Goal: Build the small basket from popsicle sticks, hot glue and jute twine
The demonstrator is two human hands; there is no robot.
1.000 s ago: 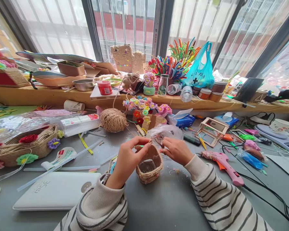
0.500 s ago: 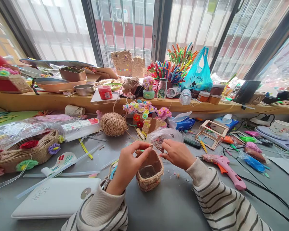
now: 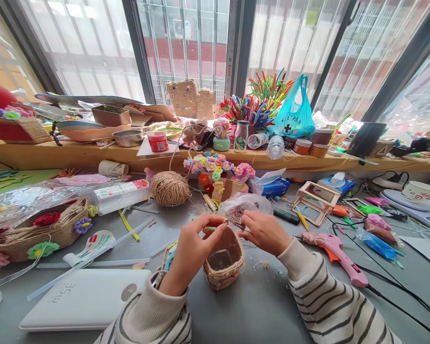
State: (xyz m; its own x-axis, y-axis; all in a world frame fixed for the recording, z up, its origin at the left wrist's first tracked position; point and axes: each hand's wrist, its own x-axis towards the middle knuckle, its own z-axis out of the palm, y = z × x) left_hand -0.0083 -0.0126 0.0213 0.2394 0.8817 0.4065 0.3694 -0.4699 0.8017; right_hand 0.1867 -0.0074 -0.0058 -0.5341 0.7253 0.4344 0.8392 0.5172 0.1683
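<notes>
Two hands over a small twine basket (image 3: 223,260) at bench (image 3: 258,306) centre. Left hand (image 3: 192,251) pinched at the basket's far rim, thumb and forefinger together on something small; what it is, cannot tell. Right hand (image 3: 264,232) closed on a clear bag (image 3: 245,206) with dark bits inside, just behind the basket. White case (image 3: 82,298) near left. Pink glue gun (image 3: 335,251) right. Twine ball (image 3: 170,188) farther back, paper flowers (image 3: 217,167) beyond.
</notes>
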